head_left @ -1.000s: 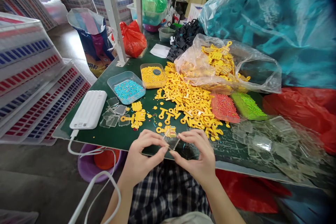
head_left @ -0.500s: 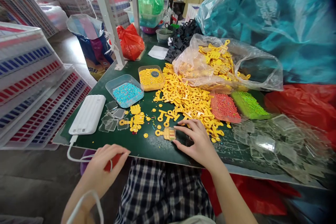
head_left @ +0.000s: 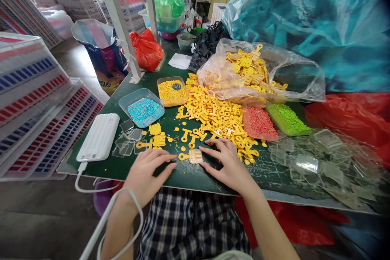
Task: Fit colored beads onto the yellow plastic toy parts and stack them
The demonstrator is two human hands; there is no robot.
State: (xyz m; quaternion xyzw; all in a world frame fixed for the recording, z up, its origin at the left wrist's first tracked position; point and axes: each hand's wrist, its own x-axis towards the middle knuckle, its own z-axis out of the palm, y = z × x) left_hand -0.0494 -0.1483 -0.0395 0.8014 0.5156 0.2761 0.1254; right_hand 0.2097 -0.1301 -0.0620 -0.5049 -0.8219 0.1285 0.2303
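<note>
- Left hand rests open on the green cutting-mat surface, fingers spread, holding nothing, fingertips just short of the piece
- Right hand lies open and relaxed, holding nothing, its fingers curved just beside the piece; any contact cannot be told from this view
- A yellow plastic key-shaped piece, with a patch of coloured beads on its body, lies flat on the surface between the hands, ring end toward the left hand
- The piece looks light, stiff and thin, likely easy to nudge across the mat; its edges or ring appear the best places to take hold, leaving the beaded patch alone
- Clear acrylic squares lie by the left hand, with a larger heap to the right
- Loose yellow plastic pieces spread behind the hands, beside a tray of blue beads and a white power bank
</note>
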